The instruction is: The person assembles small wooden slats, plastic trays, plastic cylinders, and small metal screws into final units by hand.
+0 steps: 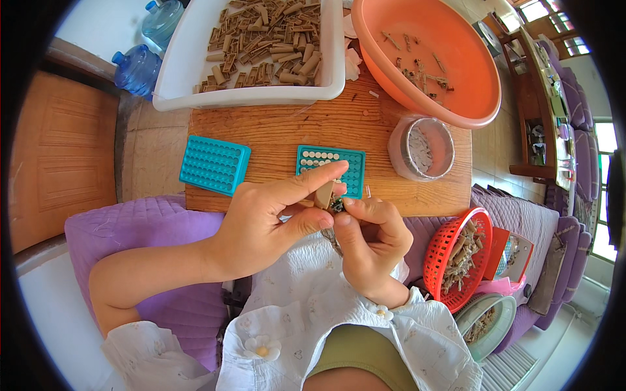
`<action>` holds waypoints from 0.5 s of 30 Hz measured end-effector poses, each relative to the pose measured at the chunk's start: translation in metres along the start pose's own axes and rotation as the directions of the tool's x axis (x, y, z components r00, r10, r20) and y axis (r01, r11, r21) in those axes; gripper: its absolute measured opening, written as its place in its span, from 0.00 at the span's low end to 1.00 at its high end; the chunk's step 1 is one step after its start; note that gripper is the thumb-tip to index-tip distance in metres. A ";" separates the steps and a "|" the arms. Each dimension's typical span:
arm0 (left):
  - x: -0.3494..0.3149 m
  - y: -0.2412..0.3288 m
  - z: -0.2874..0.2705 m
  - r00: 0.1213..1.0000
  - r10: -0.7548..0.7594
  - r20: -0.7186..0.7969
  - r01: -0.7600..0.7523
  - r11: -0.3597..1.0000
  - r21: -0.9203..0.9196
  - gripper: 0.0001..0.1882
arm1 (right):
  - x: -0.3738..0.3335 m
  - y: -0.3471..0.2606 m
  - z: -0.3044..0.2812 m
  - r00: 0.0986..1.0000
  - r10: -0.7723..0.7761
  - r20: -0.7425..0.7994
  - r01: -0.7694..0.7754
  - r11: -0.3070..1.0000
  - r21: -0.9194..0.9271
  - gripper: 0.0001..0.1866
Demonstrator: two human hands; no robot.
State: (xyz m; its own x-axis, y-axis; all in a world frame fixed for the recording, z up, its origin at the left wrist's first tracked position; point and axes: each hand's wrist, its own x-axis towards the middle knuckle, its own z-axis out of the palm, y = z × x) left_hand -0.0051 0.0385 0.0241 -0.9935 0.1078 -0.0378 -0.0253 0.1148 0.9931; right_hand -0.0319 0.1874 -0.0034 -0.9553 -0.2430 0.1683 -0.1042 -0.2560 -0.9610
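Note:
Just in front of my body, both hands meet over the table's near edge. My left hand [257,218] is closed on a small tan plastic housing [323,195], with its index finger stretched along it. My right hand [368,244] pinches a small dark part [337,204] against the end of the housing; what kind of part it is cannot be made out. A thin greyish strand [330,238] hangs below the fingers. Behind my fingertips lies a teal tray [354,171] with rows of white round pieces in its left part, partly covered by my left hand.
A second teal tray [214,164] sits left on the wooden table [274,130]. At the back stand a white bin [248,98] of tan housings and an orange basin [450,98] with scattered parts. A clear tub [407,153] holds white pieces. A red basket [440,257] is at right.

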 end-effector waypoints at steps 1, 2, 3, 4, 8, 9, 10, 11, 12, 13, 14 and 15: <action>0.000 0.001 0.000 1.000 -0.029 0.004 0.029 1.000 -0.001 0.26 | 0.000 0.003 0.000 0.997 -0.077 -0.006 0.076 0.990 -0.117 0.06; 0.000 0.000 0.002 1.000 -0.030 0.003 0.030 1.000 -0.001 0.26 | 0.000 0.005 0.000 0.988 -0.154 -0.002 0.149 0.961 -0.233 0.06; 0.001 -0.004 0.005 0.999 0.005 -0.051 -0.008 0.999 -0.053 0.25 | 0.000 0.006 0.001 0.988 -0.153 -0.001 0.149 0.961 -0.233 0.06; 0.002 -0.006 0.007 0.994 0.036 -0.105 -0.047 0.994 -0.103 0.25 | 0.001 0.007 0.003 0.988 -0.149 -0.027 0.141 0.968 -0.206 0.07; 0.002 -0.005 0.004 0.988 0.058 -0.143 -0.064 0.997 -0.042 0.25 | 0.006 0.007 0.011 0.990 -0.123 -0.071 0.117 0.989 -0.087 0.07; 0.003 -0.005 0.003 0.984 0.091 -0.156 -0.091 0.996 0.005 0.25 | 0.005 0.005 0.013 0.990 -0.123 -0.070 0.117 0.989 -0.087 0.07; 0.003 -0.006 0.003 0.978 0.123 -0.168 -0.116 0.992 0.052 0.24 | 0.005 0.002 0.015 0.995 -0.035 -0.098 0.036 0.999 0.000 0.08; 0.003 -0.005 0.002 0.978 0.123 -0.168 -0.116 0.992 0.052 0.24 | 0.005 0.001 0.016 0.991 0.055 -0.119 -0.044 0.995 0.089 0.08; 0.002 -0.004 0.000 0.985 0.110 -0.132 -0.103 0.993 0.056 0.26 | 0.006 0.003 0.014 0.991 0.056 -0.118 -0.045 0.995 0.089 0.08; 0.002 -0.003 -0.001 0.991 0.096 -0.098 -0.090 0.994 0.062 0.28 | 0.007 0.006 0.009 0.998 -0.059 -0.038 0.057 0.997 -0.043 0.08; 0.001 -0.003 -0.002 0.990 0.095 -0.102 -0.089 0.994 0.062 0.28 | 0.010 0.008 0.006 0.985 -0.162 0.056 0.169 0.972 -0.163 0.08; 0.001 -0.004 -0.002 0.992 0.053 -0.111 -0.054 0.998 -0.010 0.28 | 0.014 0.008 0.005 0.985 -0.161 0.059 0.168 0.972 -0.162 0.08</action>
State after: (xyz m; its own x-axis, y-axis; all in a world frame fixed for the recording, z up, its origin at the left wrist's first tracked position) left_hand -0.0064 0.0357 0.0202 -0.9996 0.0033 0.0273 0.0275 0.0987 0.9947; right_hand -0.0446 0.1776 -0.0081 -0.9080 -0.2539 0.3332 -0.3068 -0.1387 -0.9416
